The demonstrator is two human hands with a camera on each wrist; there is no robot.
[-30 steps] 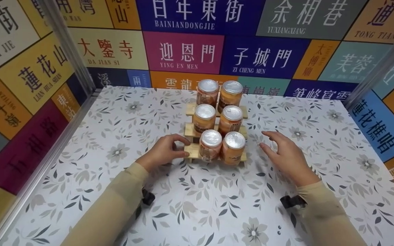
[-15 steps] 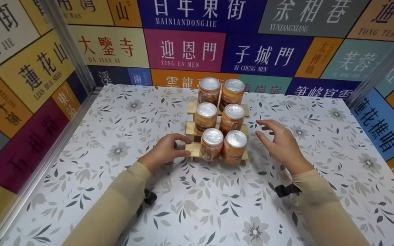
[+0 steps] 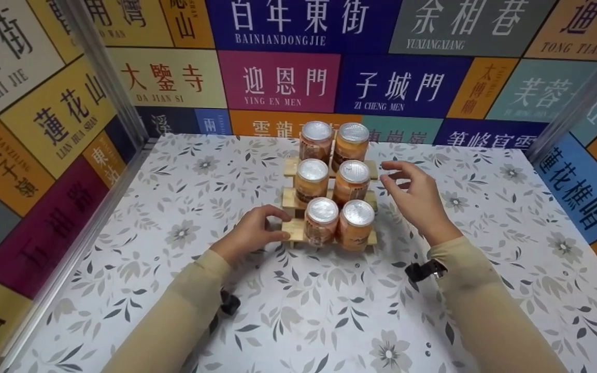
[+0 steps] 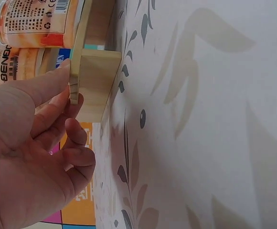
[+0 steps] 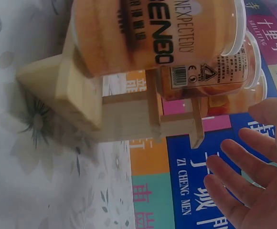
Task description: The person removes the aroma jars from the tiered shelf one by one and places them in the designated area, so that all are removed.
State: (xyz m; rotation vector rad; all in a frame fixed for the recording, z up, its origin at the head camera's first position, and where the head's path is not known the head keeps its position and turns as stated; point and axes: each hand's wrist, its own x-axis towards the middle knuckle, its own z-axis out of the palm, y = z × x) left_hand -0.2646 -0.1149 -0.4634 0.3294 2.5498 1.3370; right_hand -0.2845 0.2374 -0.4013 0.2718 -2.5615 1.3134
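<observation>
A stepped wooden rack (image 3: 294, 231) stands mid-table, bearing several clear cans with silver lids, two on each step. My left hand (image 3: 254, 230) pinches the left end of its lowest step; in the left wrist view the thumb (image 4: 57, 78) lies on the board (image 4: 75, 78) and fingers curl behind it. My right hand (image 3: 416, 199) holds nothing, its fingers loosely bent beside the rack's right side, nearest the middle right can (image 3: 351, 181) and apart from it. The front right can (image 5: 124, 36) shows black BENBO lettering in the right wrist view.
A white tablecloth (image 3: 298, 321) with grey leaves and flowers covers the table. Colourful sign-covered panels rise at the back (image 3: 283, 83) and both sides, close behind the rack. A dark wrist strap (image 3: 423, 270) sits at the right sleeve.
My right hand has moved forward and left, closer to the rack's right side. My left hand stays at the lowest step, and the cans keep their places on the rack.
</observation>
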